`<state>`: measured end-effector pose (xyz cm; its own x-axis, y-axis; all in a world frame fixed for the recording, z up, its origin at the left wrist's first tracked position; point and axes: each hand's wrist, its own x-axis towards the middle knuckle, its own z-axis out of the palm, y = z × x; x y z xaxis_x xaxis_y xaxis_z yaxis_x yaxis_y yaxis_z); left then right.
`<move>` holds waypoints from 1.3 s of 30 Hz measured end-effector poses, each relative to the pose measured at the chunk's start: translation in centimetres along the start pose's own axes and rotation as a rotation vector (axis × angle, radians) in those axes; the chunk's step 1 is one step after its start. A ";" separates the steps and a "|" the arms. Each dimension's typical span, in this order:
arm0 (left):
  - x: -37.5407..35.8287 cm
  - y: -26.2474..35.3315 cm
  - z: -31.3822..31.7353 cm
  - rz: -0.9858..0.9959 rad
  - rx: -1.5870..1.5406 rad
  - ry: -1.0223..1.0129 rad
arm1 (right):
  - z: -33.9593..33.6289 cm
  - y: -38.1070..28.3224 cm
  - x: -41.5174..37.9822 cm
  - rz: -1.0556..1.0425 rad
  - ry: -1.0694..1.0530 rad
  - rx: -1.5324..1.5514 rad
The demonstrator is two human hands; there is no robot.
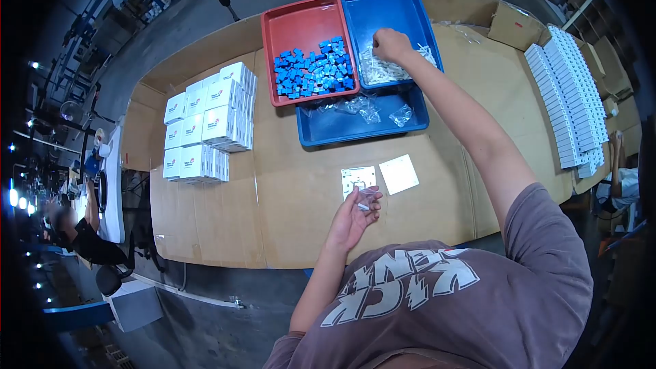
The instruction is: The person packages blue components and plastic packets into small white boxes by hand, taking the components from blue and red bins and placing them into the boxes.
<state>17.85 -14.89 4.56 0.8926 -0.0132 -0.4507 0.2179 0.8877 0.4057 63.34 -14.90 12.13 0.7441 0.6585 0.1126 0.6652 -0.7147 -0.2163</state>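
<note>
My left hand (352, 222) is palm up near the front of the table, its fingers closed on a small clear plastic bag (369, 198) with a small whitish piece in it. Just beyond it lies a white square plate (350, 178) with small marks or parts on it, and beside that a plain white square panel (399, 174). My right hand (392, 46) reaches into the far blue tray (376, 10), over a heap of small white pieces (383, 74). Its fingers are curled downward, and whatever they pinch is hidden.
A red tray (301, 20) holds many blue parts (311, 72). The nearer blue tray (328, 135) contains clear plastic bags (369, 111). White boxes (205, 123) are stacked at left, and rows of white pieces (564, 99) stand at right. Other people (96, 232) sit beyond the table.
</note>
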 end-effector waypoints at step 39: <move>0.4 1.8 3.0 0.062 -0.002 -0.058 | -2.2 -7.9 -29.7 0.117 -0.437 1.314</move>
<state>19.80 -14.71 7.46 0.9258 0.0153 -0.3777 0.1607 0.8885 0.4298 36.13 -29.36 12.62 0.5491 0.8047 -0.2258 -0.1254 -0.1878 -0.9742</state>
